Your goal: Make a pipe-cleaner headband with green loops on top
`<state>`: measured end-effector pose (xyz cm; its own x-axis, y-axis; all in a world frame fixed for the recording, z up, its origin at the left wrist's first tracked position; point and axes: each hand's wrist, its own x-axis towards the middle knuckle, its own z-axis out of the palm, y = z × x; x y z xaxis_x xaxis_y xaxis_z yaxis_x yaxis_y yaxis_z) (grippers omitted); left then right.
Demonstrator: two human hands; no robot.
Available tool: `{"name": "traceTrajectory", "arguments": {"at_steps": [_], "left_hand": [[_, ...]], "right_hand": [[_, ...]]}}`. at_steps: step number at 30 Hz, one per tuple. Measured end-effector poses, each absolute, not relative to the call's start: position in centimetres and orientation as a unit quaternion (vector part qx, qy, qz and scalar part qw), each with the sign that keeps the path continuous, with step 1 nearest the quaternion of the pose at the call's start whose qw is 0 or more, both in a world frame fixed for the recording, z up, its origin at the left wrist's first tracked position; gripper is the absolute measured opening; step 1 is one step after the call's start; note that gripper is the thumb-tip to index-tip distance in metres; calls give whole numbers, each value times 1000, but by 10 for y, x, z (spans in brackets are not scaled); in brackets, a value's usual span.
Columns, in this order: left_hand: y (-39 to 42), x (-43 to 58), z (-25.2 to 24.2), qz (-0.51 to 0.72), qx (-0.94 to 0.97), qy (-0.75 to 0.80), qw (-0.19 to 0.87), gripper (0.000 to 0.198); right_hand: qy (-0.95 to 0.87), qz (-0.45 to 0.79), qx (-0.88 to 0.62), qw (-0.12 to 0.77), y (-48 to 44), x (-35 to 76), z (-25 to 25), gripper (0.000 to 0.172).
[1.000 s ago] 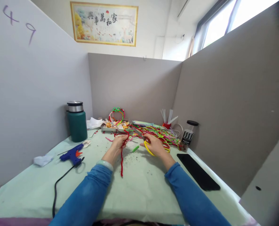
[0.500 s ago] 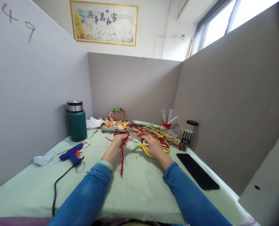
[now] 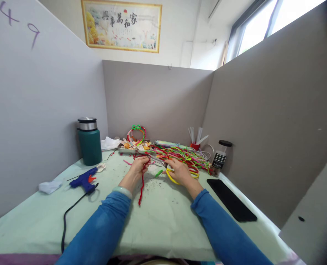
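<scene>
Near the middle of the table, my left hand [image 3: 138, 168] is closed on a red fuzzy strand [image 3: 141, 189], whose lower end hangs toward me. My right hand [image 3: 179, 170] grips yellow-handled scissors [image 3: 172, 176]. Their metal blades point left and reach the fingers of my left hand; whether they touch the strand is too small to tell. A short green piece [image 3: 158, 173] lies between my hands. Just behind them spreads a pile of colourful fuzzy strands [image 3: 185, 156].
A metal tray [image 3: 130, 151] of small pieces sits at the back. On the left are a green bottle [image 3: 90, 145] and a blue glue gun [image 3: 84, 181] with its cord. To the right stand a black-lidded jar [image 3: 220, 159] and a flat black object [image 3: 231, 200].
The hanging end of the red strand has swung slightly to the left. Both hands have stayed nearly in place.
</scene>
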<state>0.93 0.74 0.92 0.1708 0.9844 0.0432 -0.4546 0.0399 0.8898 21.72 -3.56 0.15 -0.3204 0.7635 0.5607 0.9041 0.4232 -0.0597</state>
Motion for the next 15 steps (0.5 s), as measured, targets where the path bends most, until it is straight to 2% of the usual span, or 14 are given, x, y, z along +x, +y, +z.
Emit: {"name": "traceTrajectory", "arguments": {"at_steps": [15], "left_hand": [[9,10,7,577,442,349,592,21]], "right_hand": [[-794,-142,-537,246,-37,214,3,47]]}}
